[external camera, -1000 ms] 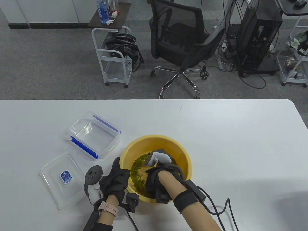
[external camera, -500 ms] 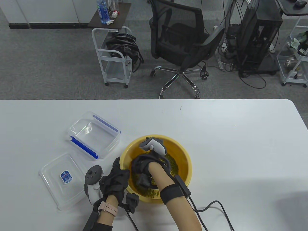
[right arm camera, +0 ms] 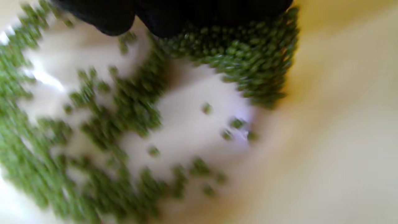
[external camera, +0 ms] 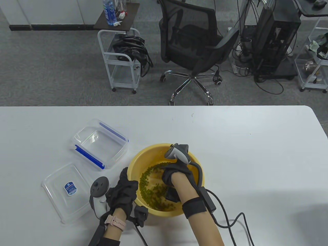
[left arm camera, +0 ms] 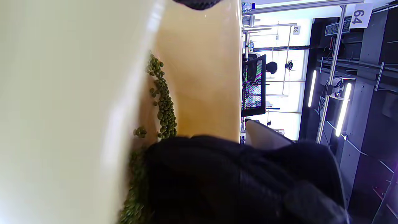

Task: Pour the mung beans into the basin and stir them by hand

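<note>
One yellow basin (external camera: pixel 197 164) stands on the worktop (external camera: pixel 256 153), with loose mung beans (external camera: pixel 151 189) scattered inside. The right hand (external camera: pixel 176 174) is sunk among them, its grip unclear. The left hand (external camera: pixel 123 192) clasps the basin's rim. One clear box (external camera: pixel 100 143) and one lid (external camera: pixel 64 189) lie nearby.

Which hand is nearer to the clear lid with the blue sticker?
Left. The left hand grips the yellow basin's near-left rim, just right of the lid. The right hand is inside the basin, farther right.
</note>
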